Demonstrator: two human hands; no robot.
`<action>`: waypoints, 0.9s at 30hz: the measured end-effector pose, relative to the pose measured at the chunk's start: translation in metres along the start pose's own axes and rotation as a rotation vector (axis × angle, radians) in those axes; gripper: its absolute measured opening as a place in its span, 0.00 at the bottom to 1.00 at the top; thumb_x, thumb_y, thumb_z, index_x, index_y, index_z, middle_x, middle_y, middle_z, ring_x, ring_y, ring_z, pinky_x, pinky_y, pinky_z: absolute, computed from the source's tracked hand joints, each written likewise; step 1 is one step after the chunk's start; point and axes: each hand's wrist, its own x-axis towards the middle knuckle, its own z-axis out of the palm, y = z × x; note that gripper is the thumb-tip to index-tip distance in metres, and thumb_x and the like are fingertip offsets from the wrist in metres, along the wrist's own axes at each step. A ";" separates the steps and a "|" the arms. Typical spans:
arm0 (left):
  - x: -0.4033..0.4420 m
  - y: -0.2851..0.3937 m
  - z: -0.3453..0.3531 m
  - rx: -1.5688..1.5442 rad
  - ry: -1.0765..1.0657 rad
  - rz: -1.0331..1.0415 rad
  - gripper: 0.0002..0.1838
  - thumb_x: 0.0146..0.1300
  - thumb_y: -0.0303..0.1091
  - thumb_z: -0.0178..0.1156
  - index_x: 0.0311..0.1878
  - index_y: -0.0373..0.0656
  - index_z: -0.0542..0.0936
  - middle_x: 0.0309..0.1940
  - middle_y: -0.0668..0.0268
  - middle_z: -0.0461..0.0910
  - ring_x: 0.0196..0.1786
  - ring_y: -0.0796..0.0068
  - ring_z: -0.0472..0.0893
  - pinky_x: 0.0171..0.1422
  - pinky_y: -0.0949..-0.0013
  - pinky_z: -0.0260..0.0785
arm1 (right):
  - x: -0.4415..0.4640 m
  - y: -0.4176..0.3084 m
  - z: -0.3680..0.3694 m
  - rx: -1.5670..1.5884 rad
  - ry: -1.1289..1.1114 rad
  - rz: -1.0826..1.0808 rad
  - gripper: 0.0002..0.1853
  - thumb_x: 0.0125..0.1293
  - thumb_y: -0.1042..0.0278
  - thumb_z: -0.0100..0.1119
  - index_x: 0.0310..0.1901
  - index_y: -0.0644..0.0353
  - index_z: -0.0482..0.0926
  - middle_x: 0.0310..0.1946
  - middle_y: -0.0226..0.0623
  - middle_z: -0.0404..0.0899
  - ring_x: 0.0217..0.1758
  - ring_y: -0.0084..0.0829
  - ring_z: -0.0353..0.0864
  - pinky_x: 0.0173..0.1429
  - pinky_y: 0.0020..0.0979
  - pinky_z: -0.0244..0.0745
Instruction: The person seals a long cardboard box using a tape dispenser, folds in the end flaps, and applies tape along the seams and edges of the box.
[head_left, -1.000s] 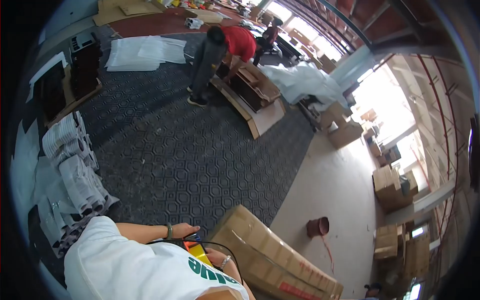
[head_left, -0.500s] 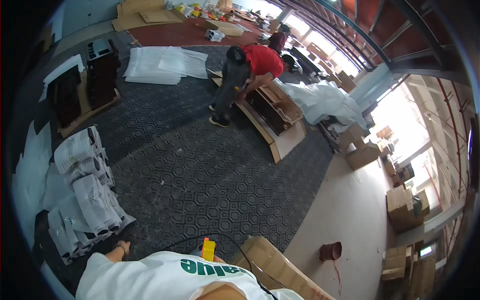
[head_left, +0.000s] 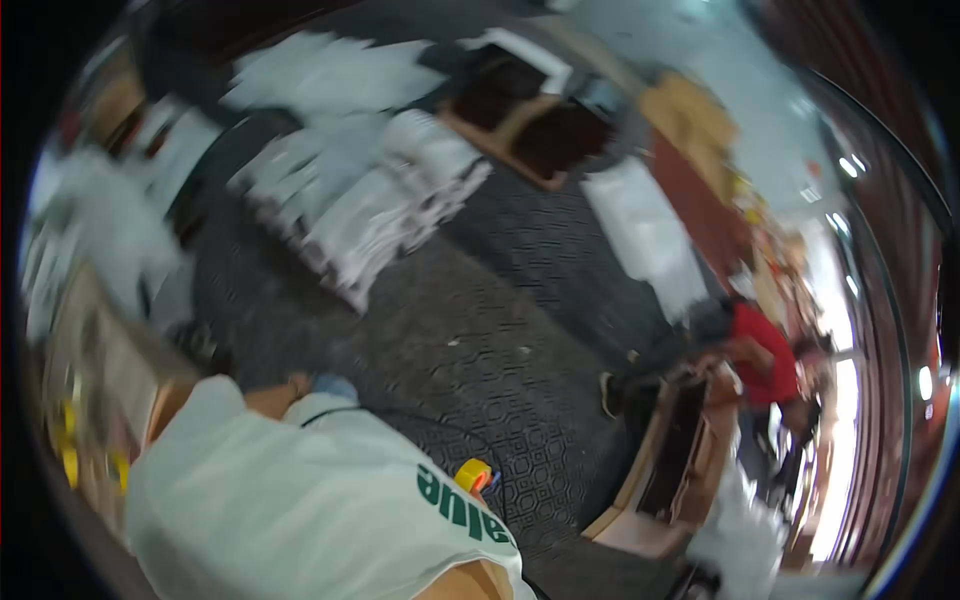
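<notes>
My left hand (head_left: 299, 384) is low beside my white shirt, over the dark patterned carpet; blur hides its fingers. A yellow tape dispenser (head_left: 473, 474) with an orange part shows at the front edge of my shirt. My right hand, mostly hidden behind the shirt, appears to hold it. A thin black cable (head_left: 430, 418) loops across the carpet side of my body. Ahead on the floor lies a stack of white-wrapped pieces (head_left: 400, 205), apart from both hands.
A co-worker in a red shirt (head_left: 765, 350) bends over an open carton (head_left: 650, 470) with dark brown panels at the right. White foam sheets (head_left: 645, 235) and more dark panels (head_left: 560, 140) lie farther off. A box (head_left: 95, 370) stands close on my left.
My view has swung left, so the wrapped stack now sits ahead and the co-worker is at the right. The yellow dispenser stays by my shirt. My left arm is still low.
</notes>
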 end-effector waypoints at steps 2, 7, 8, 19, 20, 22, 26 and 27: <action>0.001 -0.013 -0.018 -0.010 -0.146 -0.125 0.22 0.70 0.44 0.43 0.57 0.40 0.75 0.56 0.59 0.74 0.59 0.64 0.72 0.62 0.65 0.65 | -0.021 -0.005 -0.007 -0.099 0.099 0.062 0.25 0.66 0.48 0.57 0.54 0.61 0.74 0.43 0.42 0.81 0.41 0.39 0.83 0.43 0.33 0.80; -0.031 -0.038 -0.028 -0.113 -0.422 -0.252 0.25 0.64 0.51 0.47 0.48 0.38 0.79 0.43 0.57 0.80 0.48 0.59 0.77 0.55 0.64 0.69 | -0.003 -0.007 -0.064 -0.242 0.269 0.032 0.26 0.64 0.48 0.59 0.53 0.62 0.75 0.41 0.43 0.82 0.39 0.39 0.84 0.40 0.32 0.81; -0.047 -0.045 -0.028 -0.142 -0.475 -0.267 0.26 0.63 0.53 0.48 0.46 0.38 0.80 0.41 0.56 0.81 0.46 0.59 0.78 0.53 0.63 0.70 | -0.002 -0.011 -0.071 -0.265 0.303 0.014 0.26 0.64 0.47 0.59 0.53 0.62 0.75 0.40 0.43 0.82 0.38 0.39 0.84 0.40 0.32 0.81; -0.035 -0.053 -0.069 -0.353 -0.488 -0.557 0.27 0.60 0.55 0.52 0.40 0.37 0.83 0.34 0.56 0.84 0.38 0.58 0.81 0.47 0.64 0.73 | 0.111 -0.155 0.091 -0.438 -0.481 -0.420 0.30 0.59 0.42 0.63 0.51 0.60 0.76 0.40 0.39 0.82 0.38 0.35 0.83 0.40 0.29 0.80; -0.027 -0.057 -0.071 -0.359 -0.502 -0.545 0.27 0.60 0.55 0.52 0.40 0.37 0.83 0.34 0.56 0.84 0.38 0.59 0.81 0.47 0.64 0.73 | 0.111 -0.159 0.130 -0.305 -0.918 -0.493 0.31 0.57 0.40 0.64 0.52 0.58 0.77 0.41 0.36 0.82 0.40 0.34 0.83 0.43 0.28 0.78; -0.010 -0.076 -0.054 -0.354 -0.599 -0.399 0.26 0.60 0.54 0.53 0.40 0.37 0.83 0.34 0.56 0.84 0.37 0.59 0.81 0.47 0.64 0.73 | 0.060 -0.160 0.164 -0.270 -0.342 -0.579 0.33 0.54 0.37 0.65 0.52 0.57 0.77 0.45 0.31 0.82 0.46 0.31 0.81 0.50 0.27 0.74; 0.034 -0.142 -0.025 -0.268 -0.837 0.030 0.25 0.60 0.53 0.53 0.40 0.37 0.83 0.33 0.57 0.84 0.37 0.60 0.81 0.45 0.65 0.74 | 0.040 -0.147 0.174 0.045 -0.115 -0.661 0.30 0.56 0.46 0.69 0.53 0.60 0.76 0.46 0.41 0.81 0.46 0.35 0.82 0.53 0.32 0.77; 0.043 -0.156 -0.022 -0.250 -0.875 0.091 0.25 0.60 0.53 0.53 0.40 0.37 0.83 0.33 0.57 0.84 0.36 0.61 0.81 0.45 0.65 0.74 | 0.032 -0.137 0.173 0.091 -0.071 -0.680 0.30 0.56 0.46 0.69 0.53 0.60 0.76 0.46 0.41 0.81 0.46 0.35 0.82 0.53 0.32 0.77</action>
